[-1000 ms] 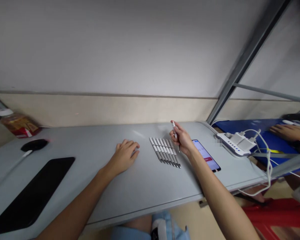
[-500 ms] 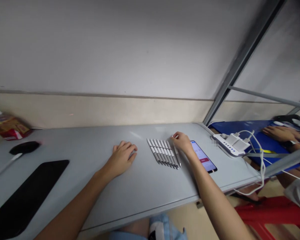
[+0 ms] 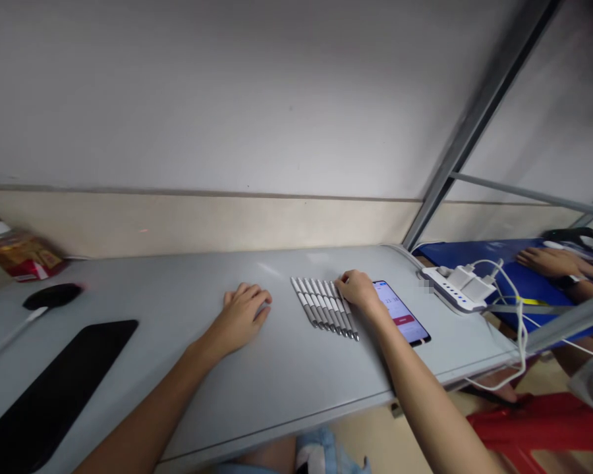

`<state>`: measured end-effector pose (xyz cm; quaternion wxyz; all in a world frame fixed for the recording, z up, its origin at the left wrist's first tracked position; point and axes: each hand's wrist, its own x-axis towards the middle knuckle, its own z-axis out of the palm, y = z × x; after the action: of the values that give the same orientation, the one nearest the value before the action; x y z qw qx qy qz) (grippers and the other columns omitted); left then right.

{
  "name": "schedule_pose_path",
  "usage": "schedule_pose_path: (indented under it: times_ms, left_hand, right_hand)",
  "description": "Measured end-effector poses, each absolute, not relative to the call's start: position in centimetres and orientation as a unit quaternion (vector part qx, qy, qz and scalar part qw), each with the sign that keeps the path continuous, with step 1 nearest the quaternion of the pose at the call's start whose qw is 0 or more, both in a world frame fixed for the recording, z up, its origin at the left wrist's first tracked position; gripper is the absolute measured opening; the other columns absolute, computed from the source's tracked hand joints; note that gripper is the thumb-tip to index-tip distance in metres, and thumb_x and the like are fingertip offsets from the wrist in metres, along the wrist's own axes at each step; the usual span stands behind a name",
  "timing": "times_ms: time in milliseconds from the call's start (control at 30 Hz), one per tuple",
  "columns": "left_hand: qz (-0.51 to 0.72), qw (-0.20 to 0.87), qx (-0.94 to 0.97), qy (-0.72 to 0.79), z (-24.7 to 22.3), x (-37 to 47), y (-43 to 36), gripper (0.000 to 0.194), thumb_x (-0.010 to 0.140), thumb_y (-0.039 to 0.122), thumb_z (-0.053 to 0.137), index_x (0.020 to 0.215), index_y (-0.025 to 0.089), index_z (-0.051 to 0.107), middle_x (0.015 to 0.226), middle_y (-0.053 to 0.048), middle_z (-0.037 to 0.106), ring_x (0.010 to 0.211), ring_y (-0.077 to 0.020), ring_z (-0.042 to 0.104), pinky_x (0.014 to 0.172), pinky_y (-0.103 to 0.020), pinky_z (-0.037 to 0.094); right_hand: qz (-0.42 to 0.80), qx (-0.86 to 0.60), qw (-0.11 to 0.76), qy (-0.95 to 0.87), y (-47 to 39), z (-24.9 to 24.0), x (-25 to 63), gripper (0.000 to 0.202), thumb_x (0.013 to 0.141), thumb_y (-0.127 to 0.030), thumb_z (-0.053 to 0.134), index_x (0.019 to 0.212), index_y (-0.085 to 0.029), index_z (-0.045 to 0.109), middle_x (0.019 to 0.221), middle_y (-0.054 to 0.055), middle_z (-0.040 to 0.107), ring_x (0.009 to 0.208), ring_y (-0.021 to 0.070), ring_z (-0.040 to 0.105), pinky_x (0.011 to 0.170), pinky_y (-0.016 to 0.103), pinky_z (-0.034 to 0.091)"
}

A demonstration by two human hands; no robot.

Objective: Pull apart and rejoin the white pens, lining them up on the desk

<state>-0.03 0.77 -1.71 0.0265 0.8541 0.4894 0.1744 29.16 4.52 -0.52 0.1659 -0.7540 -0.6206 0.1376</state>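
Several white-and-grey pens (image 3: 322, 309) lie side by side on the grey table (image 3: 277, 385), slanting with their tips toward me. My right hand (image 3: 358, 289) is at the right end of the row, fingers closed on the upper end of the last pen (image 3: 350, 321), which lies against its neighbour. The hand partly covers that pen's top. To the left of the row, my left hand (image 3: 244, 309) rests on the table, fingers apart and slightly bent, holding nothing. A phone (image 3: 405, 321) with a lit screen lies just right of my right hand.
A white power strip (image 3: 452, 289) with plugs and cables sits at the right, by a metal frame post (image 3: 435, 197). Beyond it, another person's hands (image 3: 548, 262) rest on a blue surface. At left are a black mat (image 3: 59, 395), a black device (image 3: 53, 296) and a jar (image 3: 22, 253).
My right hand has brought the last pen leftward and slightly toward me, closing the gap to the row. My left hand stays in place.
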Motion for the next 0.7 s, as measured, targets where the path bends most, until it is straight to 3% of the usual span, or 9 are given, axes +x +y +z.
schedule_pose_path:
  times_ms: [167, 400, 700]
  left_hand:
    - [0.178, 0.031, 0.856, 0.484, -1.96, -0.21, 0.91, 0.020, 0.093, 0.030, 0.042, 0.095, 0.023, 0.060, 0.101, -0.005, 0.063, 0.101, -0.0245, 0.049, 0.084, -0.041, 0.032]
    - [0.182, 0.030, 0.855, 0.486, -2.13, -0.30, 0.94, 0.020, 0.092, 0.030, 0.043, 0.094, 0.023, 0.061, 0.100, -0.006, 0.063, 0.100, -0.0247, 0.049, 0.085, -0.041, 0.032]
    - [0.186, 0.039, 0.857, 0.478, -2.03, -0.24, 0.82, 0.022, 0.093, 0.030, 0.040, 0.092, 0.023, 0.061, 0.098, -0.007, 0.063, 0.100, -0.0246, 0.048, 0.086, -0.042, 0.032]
  right_hand:
    - [0.138, -0.748, 0.176, -0.625, 4.32, -0.34, 29.00, 0.024, 0.081, -0.033, 0.056, 0.088, -0.016, 0.072, 0.086, 0.012, 0.073, 0.080, 0.0210, 0.066, 0.068, 0.026, 0.042]
    - [0.141, -0.745, 0.185, -0.625, 4.36, -0.40, 28.91, 0.021, 0.081, -0.024, 0.054, 0.091, -0.016, 0.072, 0.081, 0.011, 0.072, 0.073, 0.0190, 0.065, 0.065, 0.025, 0.041]
    - [0.146, -0.738, 0.194, -0.630, 4.25, -0.54, 28.89, 0.021, 0.080, -0.026, 0.055, 0.091, -0.017, 0.070, 0.076, 0.008, 0.070, 0.066, 0.0167, 0.061, 0.061, 0.024, 0.039]
